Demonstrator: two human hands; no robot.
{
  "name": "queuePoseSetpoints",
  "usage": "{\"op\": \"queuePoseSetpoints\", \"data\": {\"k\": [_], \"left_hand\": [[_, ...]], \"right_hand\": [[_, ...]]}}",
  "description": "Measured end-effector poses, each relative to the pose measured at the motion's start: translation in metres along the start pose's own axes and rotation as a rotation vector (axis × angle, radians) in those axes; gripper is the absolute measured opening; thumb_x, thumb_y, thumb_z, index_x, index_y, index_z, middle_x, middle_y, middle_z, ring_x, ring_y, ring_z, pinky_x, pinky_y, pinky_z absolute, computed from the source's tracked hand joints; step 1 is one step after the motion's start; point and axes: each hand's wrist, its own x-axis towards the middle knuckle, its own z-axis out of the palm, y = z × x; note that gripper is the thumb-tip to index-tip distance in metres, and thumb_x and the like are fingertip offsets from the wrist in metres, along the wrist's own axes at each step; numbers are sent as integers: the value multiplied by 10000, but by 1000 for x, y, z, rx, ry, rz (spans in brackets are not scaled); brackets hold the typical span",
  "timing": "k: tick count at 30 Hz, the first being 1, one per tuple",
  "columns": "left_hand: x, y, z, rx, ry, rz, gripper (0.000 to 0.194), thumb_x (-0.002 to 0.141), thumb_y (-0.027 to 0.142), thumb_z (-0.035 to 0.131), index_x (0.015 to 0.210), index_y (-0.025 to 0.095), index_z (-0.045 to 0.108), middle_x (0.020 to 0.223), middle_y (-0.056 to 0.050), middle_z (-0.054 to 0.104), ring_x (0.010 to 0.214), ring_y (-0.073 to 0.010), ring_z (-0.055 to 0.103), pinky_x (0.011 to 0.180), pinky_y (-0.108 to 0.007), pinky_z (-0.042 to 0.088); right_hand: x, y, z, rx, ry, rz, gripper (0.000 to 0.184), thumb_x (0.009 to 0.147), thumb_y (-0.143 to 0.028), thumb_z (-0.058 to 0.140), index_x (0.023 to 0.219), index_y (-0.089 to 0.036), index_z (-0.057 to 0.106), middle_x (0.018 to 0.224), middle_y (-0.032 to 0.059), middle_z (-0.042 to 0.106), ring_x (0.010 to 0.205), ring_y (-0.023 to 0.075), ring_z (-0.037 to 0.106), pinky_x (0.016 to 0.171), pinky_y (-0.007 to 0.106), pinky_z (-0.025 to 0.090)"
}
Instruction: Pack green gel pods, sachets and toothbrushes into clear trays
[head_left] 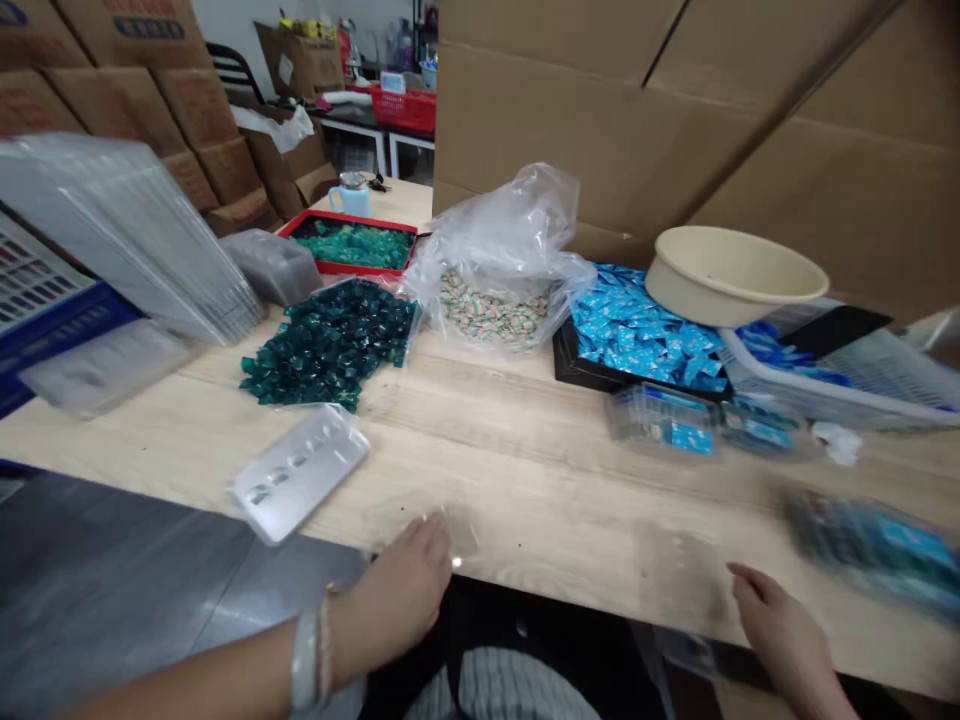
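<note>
My left hand (401, 590) is at the front edge of the table, its fingers closed together on a thin clear plastic piece (461, 530). On the right, my right hand (784, 630) has its fingers curled at the side of another clear plastic piece (679, 575), which is blurred and hangs partly over the edge. Whether the two pieces belong together I cannot tell. A clear compartment tray (300, 475) lies left of my left hand. Beyond my right hand is a blurred filled clear package (877, 550) with teal and blue contents.
Dark teal wrapped pieces (337, 340) lie heaped at left, before a red-rimmed tray (360, 268). Further along are a plastic bag of small packets (495, 310), blue sachets (645, 330), a cream basin (735, 275) and filled boxes (664, 418). Stacked trays (135, 220) stand far left.
</note>
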Motion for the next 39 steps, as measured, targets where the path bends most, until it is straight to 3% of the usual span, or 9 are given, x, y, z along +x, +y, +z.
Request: {"op": "queuePoseSetpoints", "data": {"k": [2, 9, 14, 18, 20, 24, 26, 32, 39], "left_hand": [[24, 5, 13, 60, 33, -133, 382, 777, 192, 380, 1095, 48, 536, 1218, -163, 471, 1189, -283, 347, 981, -386, 310], [74, 14, 14, 19, 216, -608, 280, 766, 150, 400, 983, 93, 568, 966, -127, 543, 924, -245, 501, 773, -372, 417], [95, 1, 0, -153, 297, -739, 233, 816, 215, 364, 835, 116, 574, 894, -94, 527, 802, -186, 531, 694, -303, 437], [43, -43, -3, -147, 534, -647, 234, 820, 308, 408, 891, 148, 563, 977, -98, 544, 932, -211, 507, 804, -351, 417], [3, -63, 4, -53, 570, -707, 309, 792, 370, 455, 998, 161, 550, 1101, -123, 518, 1050, -266, 449, 872, -433, 371], [-47, -82, 29, 41, 472, -770, 387, 791, 316, 472, 1165, 215, 471, 1259, -108, 434, 1166, -295, 353, 948, -517, 261], [-56, -89, 38, 12, 475, -770, 346, 819, 251, 427, 1161, 242, 476, 1252, -79, 451, 1157, -269, 370, 945, -490, 278], [-82, -128, 37, -298, 496, -605, 185, 804, 252, 469, 918, 182, 596, 1145, -65, 513, 1059, -208, 454, 897, -356, 371], [-96, -161, 34, -620, 434, -399, 154, 779, 186, 476, 716, 150, 612, 1007, -43, 496, 821, -124, 539, 796, -245, 415]], "right_hand": [[10, -9, 20, -76, -47, -15, 399, 700, -241, 399, 988, -49, 598, 818, 152, 625, 785, 261, 580, 673, 332, 436], [-3, -129, 52, -25, -121, -102, 462, 780, -210, 306, 1213, -121, 437, 1083, 138, 571, 931, 239, 558, 748, 317, 416], [2, -140, 48, 43, -107, -205, 470, 800, -227, 306, 1246, -107, 394, 1062, 135, 577, 902, 223, 566, 718, 288, 416], [-6, -141, 36, 67, -25, -280, 506, 811, -356, 334, 1228, -78, 404, 877, 128, 607, 752, 241, 577, 607, 328, 436], [-32, -157, 39, 134, 40, -449, 489, 810, -388, 362, 1193, -93, 438, 844, 120, 605, 719, 238, 568, 595, 346, 444], [-113, -204, 65, 190, -254, -1332, 379, 796, -361, 460, 1140, -207, 505, 1048, 97, 587, 961, 237, 514, 831, 390, 409], [-139, -220, 81, 100, -318, -1526, 431, 773, -368, 512, 1176, -219, 478, 1172, 78, 529, 1058, 251, 456, 893, 411, 368], [-131, -253, 96, 23, -258, -1715, 429, 797, -357, 493, 1174, -154, 474, 1159, 112, 527, 1071, 242, 433, 918, 425, 328], [-170, -387, 113, 22, -409, -1879, 224, 833, -244, 441, 968, -158, 598, 911, 88, 579, 865, 189, 486, 757, 323, 398]]}}
